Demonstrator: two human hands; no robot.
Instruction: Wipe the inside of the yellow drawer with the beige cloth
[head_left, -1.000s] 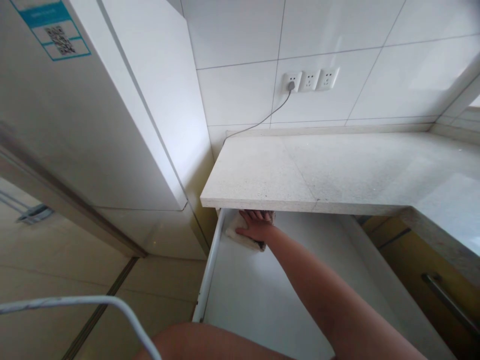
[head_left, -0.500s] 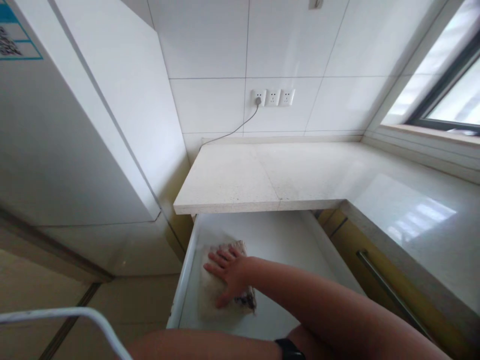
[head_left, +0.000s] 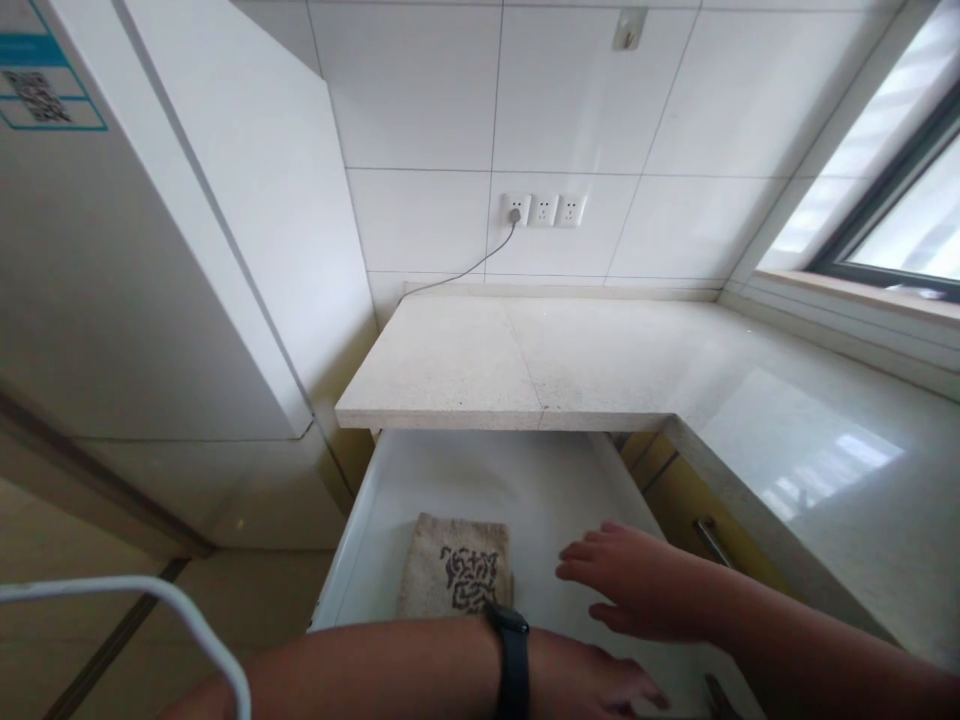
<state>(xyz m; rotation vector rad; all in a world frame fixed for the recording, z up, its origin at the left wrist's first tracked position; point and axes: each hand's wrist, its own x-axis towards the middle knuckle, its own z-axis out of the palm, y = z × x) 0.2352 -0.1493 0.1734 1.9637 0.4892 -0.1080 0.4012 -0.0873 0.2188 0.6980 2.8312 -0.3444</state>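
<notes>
A folded beige cloth (head_left: 431, 565) with a dark printed pattern lies flat on the left side of the pulled-out white drawer (head_left: 544, 485). My right hand (head_left: 626, 580) hovers over the drawer's right side, palm down, fingers stretched out and nothing in them. It is apart from the cloth. My left forearm, wearing a black watch (head_left: 512, 640), crosses in front of the cloth and hides its near edge. At the bottom of the view, my left hand (head_left: 600, 680) has its fingers loosely extended and seems to hold nothing; part of it is cut off by the frame.
A pale stone countertop (head_left: 450, 360) overhangs the drawer and turns along the right. A tall white cabinet or fridge (head_left: 247, 200) stands left. Wall sockets (head_left: 543, 210) hold a plugged cord. A white cable (head_left: 172, 610) curves at lower left. A cabinet handle (head_left: 712, 540) sits right.
My right hand has lifted off the cloth and moved right. The cloth now shows its printed side uncovered. My left forearm has shifted, bringing my left hand into view.
</notes>
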